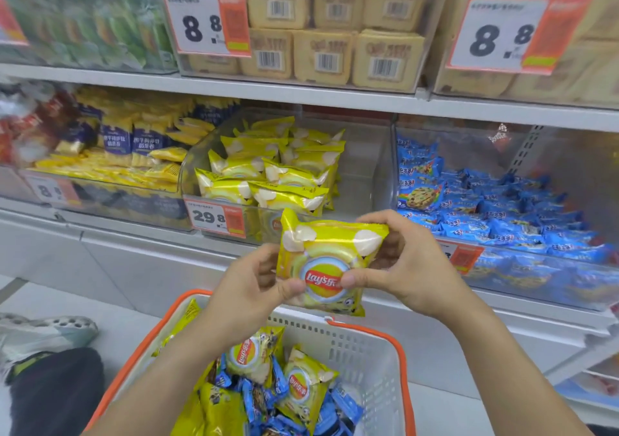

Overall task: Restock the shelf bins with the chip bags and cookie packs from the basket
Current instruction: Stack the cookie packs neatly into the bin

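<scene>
At the bottom of the frame sat the white perforated plastic basket (365, 348) with its orange rim, parked right under the person's arms so each pick was a short lift. Inside lay a loose jumble of crinkly yellow Lay's chip bags (303, 385) and small glossy blue cookie packs (256, 398), so plenty of restocking looked left to do.

Just above it, at lower centre, both hands held one yellow Lay's bag (326, 261) upright, logo facing the person. The left hand (254, 281) pinched its lower left edge between thumb and fingers, and the right hand (402, 261) grasped the right side, fingers curled over the top seam and thumb pressed on the front. I took the two-handed hold as a way to square up a puffy, slippery foil pillow before setting it down; it was still in the air, in front of the shelf edge and not yet in any bin.

Directly behind it, mid-frame, stood the clear plastic bin (378, 167) with a 29.8 price tag (216, 216), its left half packed with matching yellow bags and its right half bare, which seemed the likely spot. To its right, another clear bin (569, 288) held heaps of the blue cookie packs. At middle left were yellow and navy snack packs (134, 144), somewhat blurred.

Farthest, along the top shelf, flat beige biscuit packs (321, 57) stood in tidy rows with barcodes outward, behind 8.8 tags.
</scene>
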